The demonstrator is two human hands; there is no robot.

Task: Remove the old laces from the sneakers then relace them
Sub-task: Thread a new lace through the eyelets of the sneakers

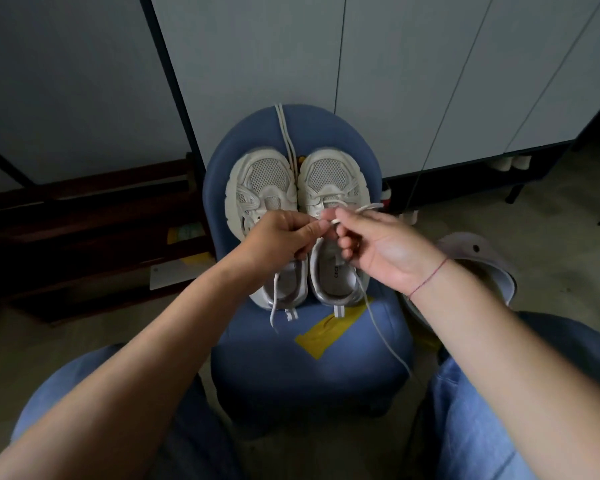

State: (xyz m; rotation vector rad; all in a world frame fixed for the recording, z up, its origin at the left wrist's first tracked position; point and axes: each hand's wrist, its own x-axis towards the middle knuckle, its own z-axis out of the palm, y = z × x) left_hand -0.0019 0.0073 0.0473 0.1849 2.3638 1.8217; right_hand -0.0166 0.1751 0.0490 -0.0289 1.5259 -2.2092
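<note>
2 hands (281,237) (388,247) w/ lace (370,207) block sneakers (264,181) (333,174) on chair (309,372).

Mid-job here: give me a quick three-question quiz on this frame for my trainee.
1. True or false: the left hand and right hand both pinch the held lace above the right sneaker.
2. Where does the loose lace lie? A: between the left sneaker and the right sneaker, running up the blue chair. B: coiled inside a shoe. C: on the floor.
3. Fill in: the tape patch on the seat by the heels is ____.

Key: 1 true; 2 A; 3 yellow.
</note>
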